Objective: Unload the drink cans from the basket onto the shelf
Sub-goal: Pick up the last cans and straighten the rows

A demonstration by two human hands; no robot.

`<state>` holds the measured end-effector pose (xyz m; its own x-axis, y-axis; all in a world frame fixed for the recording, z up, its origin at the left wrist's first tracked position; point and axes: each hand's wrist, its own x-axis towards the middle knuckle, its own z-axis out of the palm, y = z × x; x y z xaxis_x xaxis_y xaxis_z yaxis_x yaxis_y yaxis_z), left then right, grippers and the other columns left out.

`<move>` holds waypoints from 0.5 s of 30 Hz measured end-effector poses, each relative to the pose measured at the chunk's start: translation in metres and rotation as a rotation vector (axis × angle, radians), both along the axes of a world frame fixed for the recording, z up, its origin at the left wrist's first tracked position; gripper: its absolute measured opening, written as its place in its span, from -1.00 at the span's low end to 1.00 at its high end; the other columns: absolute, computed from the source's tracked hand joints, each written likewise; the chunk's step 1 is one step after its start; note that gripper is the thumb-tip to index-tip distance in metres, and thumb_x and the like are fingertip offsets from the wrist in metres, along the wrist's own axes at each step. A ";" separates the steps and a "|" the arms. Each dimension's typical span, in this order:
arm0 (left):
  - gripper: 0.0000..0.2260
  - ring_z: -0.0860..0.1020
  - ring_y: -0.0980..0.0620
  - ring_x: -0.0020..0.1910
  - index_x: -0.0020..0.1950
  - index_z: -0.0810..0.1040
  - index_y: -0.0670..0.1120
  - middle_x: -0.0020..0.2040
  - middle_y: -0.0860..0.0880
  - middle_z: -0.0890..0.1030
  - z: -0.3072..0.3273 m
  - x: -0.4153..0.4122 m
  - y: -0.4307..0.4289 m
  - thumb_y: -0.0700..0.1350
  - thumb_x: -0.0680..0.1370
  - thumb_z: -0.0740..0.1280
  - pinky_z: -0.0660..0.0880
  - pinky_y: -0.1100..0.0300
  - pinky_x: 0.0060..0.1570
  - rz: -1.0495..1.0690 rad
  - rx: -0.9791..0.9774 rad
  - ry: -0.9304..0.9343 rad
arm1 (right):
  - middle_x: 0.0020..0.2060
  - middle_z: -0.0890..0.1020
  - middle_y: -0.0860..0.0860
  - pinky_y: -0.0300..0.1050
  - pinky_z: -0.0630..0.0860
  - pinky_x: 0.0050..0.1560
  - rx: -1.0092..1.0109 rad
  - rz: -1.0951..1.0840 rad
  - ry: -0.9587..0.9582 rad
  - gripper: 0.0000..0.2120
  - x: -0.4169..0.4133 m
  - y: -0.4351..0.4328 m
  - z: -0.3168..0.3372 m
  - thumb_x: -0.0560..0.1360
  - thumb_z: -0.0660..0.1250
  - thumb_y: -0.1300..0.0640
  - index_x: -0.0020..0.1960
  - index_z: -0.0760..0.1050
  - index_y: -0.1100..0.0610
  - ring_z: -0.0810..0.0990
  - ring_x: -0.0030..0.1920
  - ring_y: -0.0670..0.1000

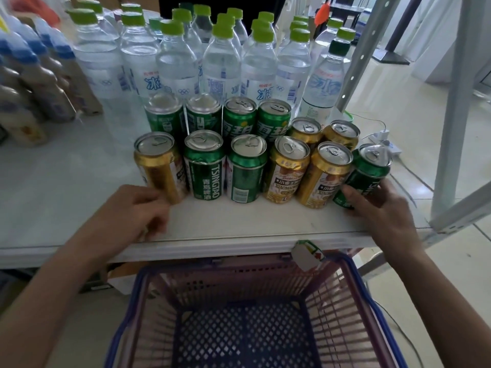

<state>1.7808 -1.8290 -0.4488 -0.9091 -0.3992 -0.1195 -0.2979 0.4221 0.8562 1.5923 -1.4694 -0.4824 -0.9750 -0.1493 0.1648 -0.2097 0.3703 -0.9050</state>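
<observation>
Several green and gold drink cans stand in rows on the white shelf (239, 221). At the right end of the front row my right hand (380, 205) grips a green can (368, 171). The can stands on the shelf and leans against a gold can (322, 176). My left hand (135, 208) is blurred, with fingers curled, right beside the gold can (156, 166) at the left end of that row. Whether it touches the can is unclear. Below the shelf edge the pink and blue basket (342, 293) holds nothing.
Clear water bottles with green caps (223, 57) stand behind the cans. Blue-capped bottles (29, 75) fill the shelf's left side. A grey shelf upright (451, 107) rises at the right, with a white power strip (382, 139) on the floor beyond. A white tag (305, 256) hangs at the shelf edge.
</observation>
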 end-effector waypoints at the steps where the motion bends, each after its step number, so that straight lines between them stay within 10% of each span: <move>1: -0.84 0.48 -0.01 -0.39 -0.36 0.54 -0.09 -0.42 -0.08 0.56 -0.004 0.005 -0.012 -0.04 0.36 0.33 0.35 0.14 -0.30 0.096 -0.024 0.016 | 0.14 0.71 -0.08 0.03 0.64 0.14 0.054 0.005 0.010 -0.53 -0.002 -0.001 -0.003 0.51 0.47 -0.11 0.36 0.53 0.04 0.69 0.14 -0.01; 3: -0.90 0.58 -0.02 -0.27 -0.17 0.59 0.00 -0.25 0.02 0.65 -0.009 0.010 -0.022 0.01 0.44 0.42 0.42 0.12 -0.26 0.234 -0.079 0.066 | 0.14 0.71 -0.09 0.01 0.62 0.12 0.071 0.036 0.007 -0.54 -0.006 0.001 -0.005 0.54 0.44 -0.12 0.37 0.52 0.03 0.69 0.11 -0.03; 8: -0.21 0.59 0.26 0.03 0.29 0.44 0.10 0.13 0.22 0.58 -0.015 -0.003 -0.018 0.35 0.12 0.51 0.46 0.28 -0.08 0.221 0.028 0.117 | 0.14 0.69 -0.18 -0.38 0.59 -0.13 0.075 0.143 -0.027 -0.63 -0.014 0.002 -0.002 0.60 0.37 -0.04 0.38 0.47 -0.01 0.66 0.04 -0.25; 15: -0.17 0.55 0.20 0.14 0.36 0.39 0.07 0.23 0.13 0.54 -0.020 -0.016 -0.012 0.20 0.17 0.62 0.47 0.19 0.11 0.276 0.003 0.250 | 0.35 0.57 -0.20 0.10 0.39 0.45 0.178 0.200 -0.051 -0.42 -0.014 0.004 0.013 0.56 0.44 -0.02 0.50 0.30 -0.07 0.47 0.41 -0.17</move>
<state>1.7646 -1.8408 -0.4686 -0.7684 -0.6334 0.0915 -0.1814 0.3526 0.9180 1.5783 -1.4652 -0.4689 -0.9296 -0.3619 0.0697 -0.2501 0.4806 -0.8405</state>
